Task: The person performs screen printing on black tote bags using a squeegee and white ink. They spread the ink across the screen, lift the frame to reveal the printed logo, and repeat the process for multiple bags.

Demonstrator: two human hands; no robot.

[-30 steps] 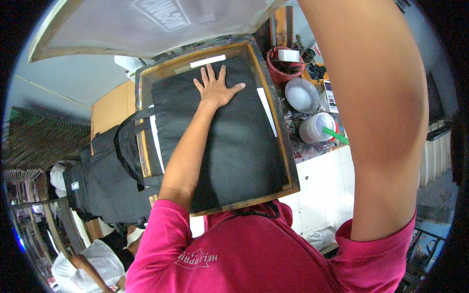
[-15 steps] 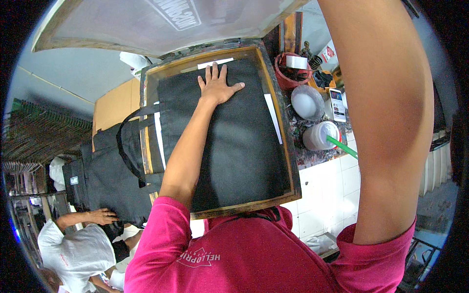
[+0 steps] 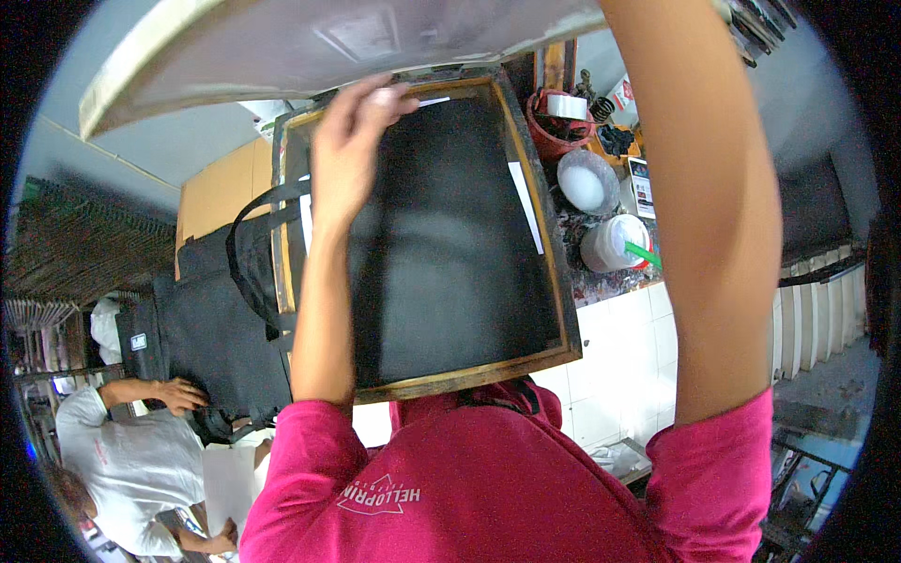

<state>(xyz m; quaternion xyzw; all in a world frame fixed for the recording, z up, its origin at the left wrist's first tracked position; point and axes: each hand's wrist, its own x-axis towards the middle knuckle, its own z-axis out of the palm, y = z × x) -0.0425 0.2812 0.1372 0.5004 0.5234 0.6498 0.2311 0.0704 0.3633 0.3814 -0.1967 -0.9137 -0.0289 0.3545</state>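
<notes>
A black tote bag (image 3: 450, 244) lies flat inside a wood-edged frame (image 3: 469, 375) in front of me, its handles (image 3: 235, 253) looping out over the left side. My left hand (image 3: 357, 131) hovers above the bag's upper left part, fingers loosely bent and somewhat blurred, with nothing visible in them. Over the far edge hangs a tilted printing screen (image 3: 310, 47), pale mesh in a light frame with a faint design. My right forearm reaches up to the screen's right side; the right hand is beyond the picture's top edge.
White strips (image 3: 526, 206) lie along the bag's edges. To the right are a red bucket (image 3: 554, 141), a clear bowl (image 3: 587, 183), a phone (image 3: 640, 188) and a white tub (image 3: 615, 242) with a green stick. At left, a co-worker (image 3: 131, 450) touches more black bags (image 3: 216, 319).
My left hand has lifted off the bag and moved left. The screen's left corner sits lower, and my right arm has shifted left. A pale sheet now shows near the co-worker's lower hand.
</notes>
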